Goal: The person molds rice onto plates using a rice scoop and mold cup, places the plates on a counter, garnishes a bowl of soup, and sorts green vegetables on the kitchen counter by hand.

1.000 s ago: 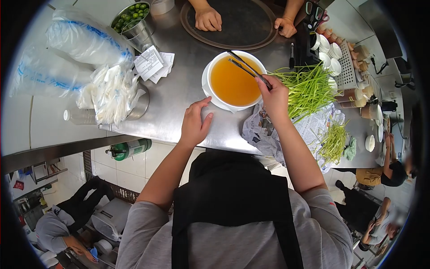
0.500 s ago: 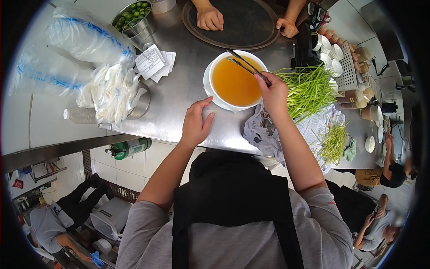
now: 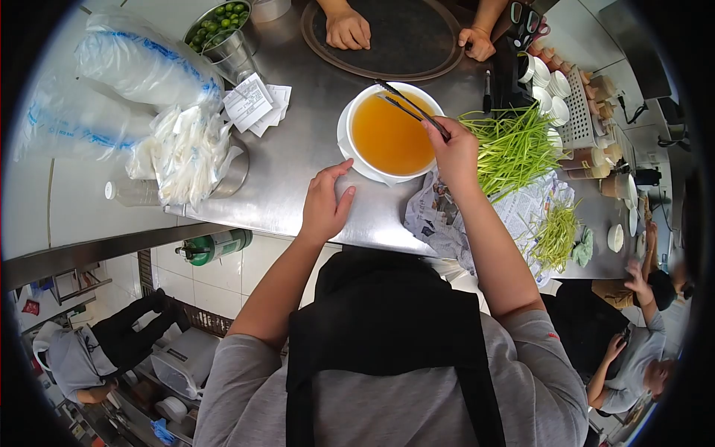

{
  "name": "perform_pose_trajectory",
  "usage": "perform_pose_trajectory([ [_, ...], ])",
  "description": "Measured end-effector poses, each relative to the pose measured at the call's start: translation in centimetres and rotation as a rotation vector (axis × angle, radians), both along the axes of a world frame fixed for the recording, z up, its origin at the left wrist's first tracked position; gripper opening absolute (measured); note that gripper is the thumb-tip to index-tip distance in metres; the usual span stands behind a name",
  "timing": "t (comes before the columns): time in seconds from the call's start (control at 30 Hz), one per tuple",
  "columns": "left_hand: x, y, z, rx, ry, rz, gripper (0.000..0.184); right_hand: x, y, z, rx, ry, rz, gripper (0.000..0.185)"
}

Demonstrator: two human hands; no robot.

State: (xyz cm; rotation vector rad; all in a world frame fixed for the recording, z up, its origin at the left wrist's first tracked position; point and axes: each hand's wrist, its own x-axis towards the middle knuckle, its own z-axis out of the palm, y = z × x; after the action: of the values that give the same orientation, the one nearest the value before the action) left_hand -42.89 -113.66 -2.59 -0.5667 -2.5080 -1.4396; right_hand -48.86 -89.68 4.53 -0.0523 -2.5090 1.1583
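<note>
A white bowl (image 3: 435,103) of clear orange-brown broth (image 3: 387,141) stands on a white plate (image 3: 345,134) at the counter's middle. My right hand (image 3: 456,149) is closed around black-handled tongs (image 3: 436,127), held slantwise over the bowl's right side. Their tips point to the far rim; whether they touch the broth, I cannot tell. On the near left, my left hand (image 3: 328,201) has its fingers apart and holds nothing, with a fingertip at or close to the plate's edge. Long green stems (image 3: 514,153) lie on newspaper (image 3: 514,216) just right of my right hand.
Across the counter, another person's hands (image 3: 348,30) rest by a round dark tray (image 3: 395,37). Paper slips (image 3: 253,104), plastic bags (image 3: 186,153) and a metal container of green limes (image 3: 220,26) are on the left. Stacked white cups (image 3: 555,97) stand right. Several people are nearby.
My hands, the tongs and the bowl stay almost in place. Behind, a person at lower right has raised a hand, and the person at lower left has shifted posture.
</note>
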Motion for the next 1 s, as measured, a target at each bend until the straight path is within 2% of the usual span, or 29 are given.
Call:
perform_pose_trajectory([
  [1.0, 0.07, 0.06, 0.42, 0.006, -0.038, 0.002, 0.034, 0.37, -0.91, -0.25, -0.004, 0.020, 0.015, 0.024],
])
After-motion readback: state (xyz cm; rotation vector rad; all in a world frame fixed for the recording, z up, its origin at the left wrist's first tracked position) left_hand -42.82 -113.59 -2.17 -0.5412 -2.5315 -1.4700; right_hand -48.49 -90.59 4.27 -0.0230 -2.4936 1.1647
